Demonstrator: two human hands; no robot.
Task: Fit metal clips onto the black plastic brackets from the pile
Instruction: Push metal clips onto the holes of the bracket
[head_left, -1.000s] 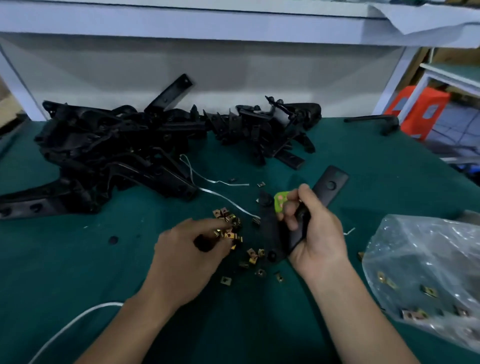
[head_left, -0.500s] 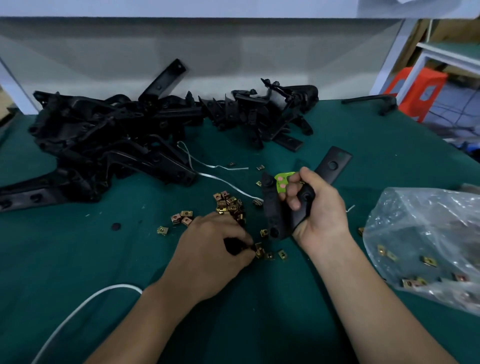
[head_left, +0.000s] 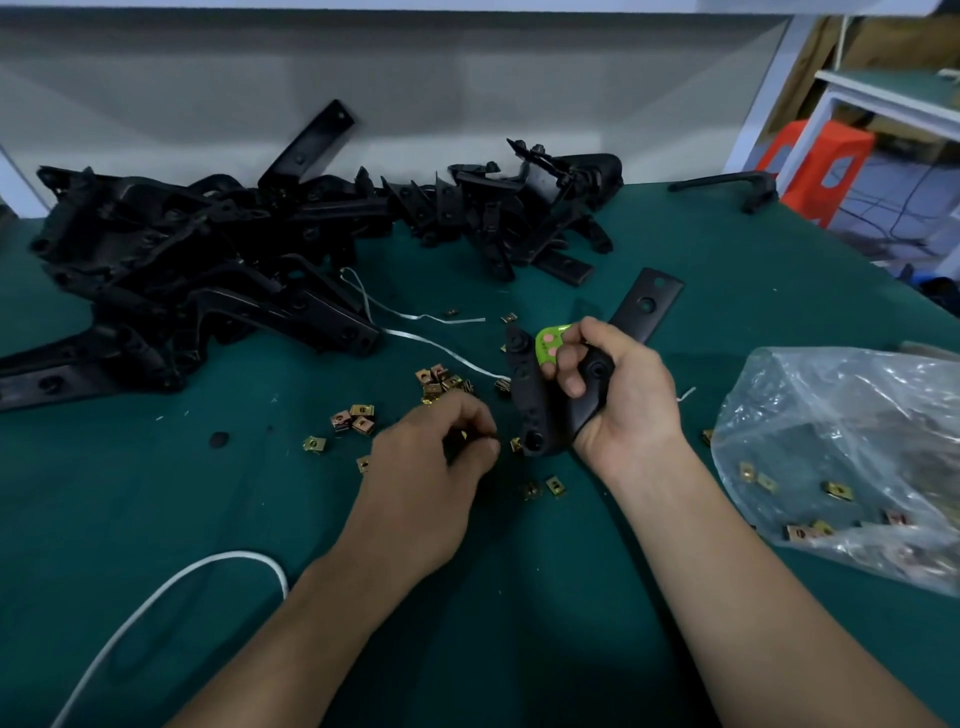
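Bracket (head_left: 527, 400): one black piece is gripped in the right hand (head_left: 623, 405), fingers and thumb curled round its middle. It is held just above the bench (head_left: 156, 509), right of centre. A flat end with holes sticks out far-right past the knuckles, and a rounded end points near-left. The same hand's fingers also hold a small green device (head_left: 549, 344) with pink buttons against the bracket.

Left hand (head_left: 431, 473): low over the bench, just left of the bracket's near end, fingers curled with the tips drawn together. It pinches a clip (head_left: 463, 435), of which only a gold glint shows.

Clips (head_left: 353, 420): gold-coloured and loose on the green bench surface. They are scattered left of, beyond and just near of the left hand, with a tighter cluster directly beyond it.

Pile (head_left: 197, 270): black brackets are heaped along the far left and far centre of the bench, against the grey back panel. One piece stands up tilted above the rest.

Bag (head_left: 841, 447): clear plastic and crumpled, at the right edge of the bench, with more clips visible inside.

Other items: a thin white strip (head_left: 431, 342) lies between the pile and the bracket. A white cord (head_left: 156, 592) curves across the near left. A lone black part (head_left: 727, 183) lies at the far right corner. An orange stool (head_left: 815, 161) stands off the bench beyond it.
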